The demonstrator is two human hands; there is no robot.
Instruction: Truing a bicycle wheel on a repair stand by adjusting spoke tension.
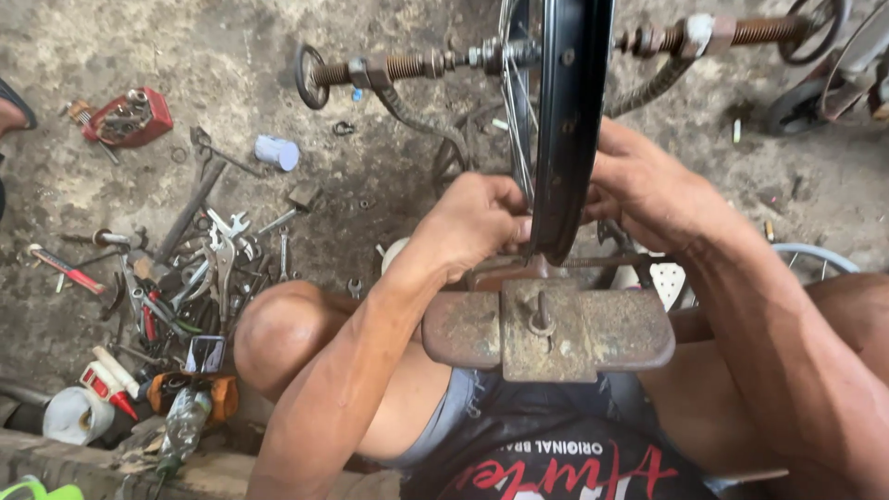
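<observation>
A black bicycle wheel rim (567, 120) stands upright in a rusty truing stand (548, 329), seen edge-on, with thin spokes (515, 102) to its left. Its axle rests on a threaded rod (407, 67) across the top. My left hand (477, 222) grips the lower left side of the rim, fingers curled at the spokes. My right hand (639, 185) holds the rim's right side at the same height. Whether either hand holds a small tool is hidden. My bare knees flank the stand.
Several wrenches and pliers (199, 268) lie scattered on the dirt floor at left, with a red tool box (130, 118), a white cup (277, 152) and bottles (102, 393). Another wheel (815, 259) lies at right, and more bike parts (833, 74) top right.
</observation>
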